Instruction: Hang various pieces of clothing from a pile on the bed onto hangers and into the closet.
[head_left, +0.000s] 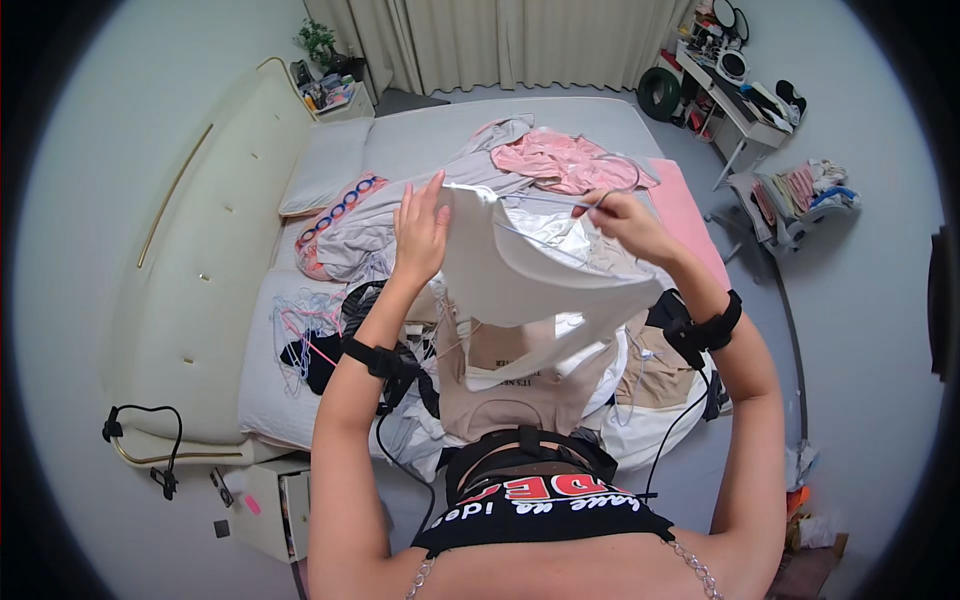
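My right hand (626, 225) grips a thin light-blue clothes hanger (545, 244) near its hook. A white garment (525, 289) hangs on this hanger above the bed, with its neckline dipping around the bar. My left hand (421, 232) is upright at the garment's left shoulder, fingers straight and slightly apart, its thumb side against the fabric. I see no clear pinch there. Below the garment, a beige top (495, 416) with printed lettering lies spread on the bed, partly covered by the white cloth.
Tangled hangers (304, 337) lie on the bed (259, 375) at left. Beige shorts (656, 379) lie at right with a hanger on top. Farther back are a pink garment (559, 161) and a rumpled blanket (360, 244). A chair (795, 225) holds folded clothes.
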